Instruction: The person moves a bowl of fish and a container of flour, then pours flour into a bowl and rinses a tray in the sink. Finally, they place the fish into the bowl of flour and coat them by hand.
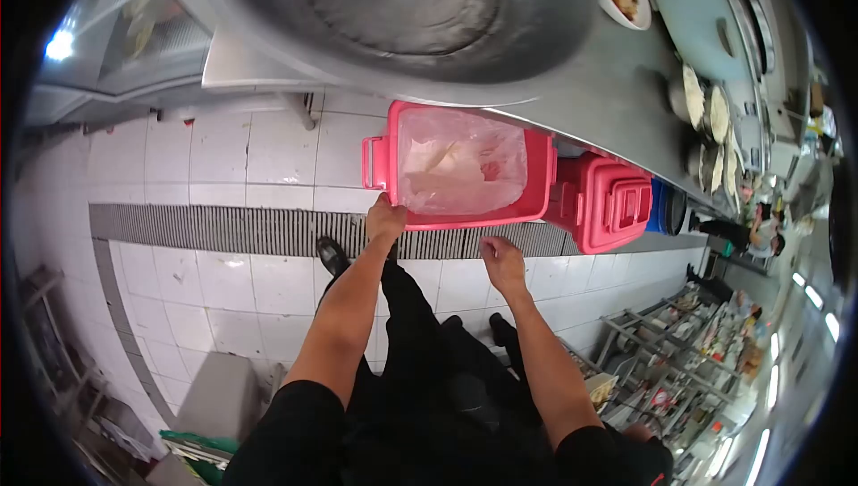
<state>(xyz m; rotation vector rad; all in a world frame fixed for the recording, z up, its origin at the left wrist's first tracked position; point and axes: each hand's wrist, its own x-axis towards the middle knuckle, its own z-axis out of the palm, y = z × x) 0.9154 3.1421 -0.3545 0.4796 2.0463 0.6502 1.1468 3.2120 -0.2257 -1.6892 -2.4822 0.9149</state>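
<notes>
A pink plastic bin point(474, 220) with a clear plastic liner point(429, 195) stands under the steel counter's edge. Some pale and reddish waste, too blurred to name, lies inside the liner. My left hand point(384, 220) grips the bin's near-left corner at the rim, just below its side handle point(374, 162). In front of the bin's near right side, my right hand point(505, 262) hangs apart from it, fingers loosely bent and thumb apart, with nothing seen in it.
A large metal basin point(402, 66) sits above on the steel counter point(581, 110). Right of the bin is a lidded pink bin point(612, 204), then a blue barrel point(661, 207). A drain grate point(223, 228) crosses the tiled floor. Shelving point(661, 361) and a person point(751, 236) are at right.
</notes>
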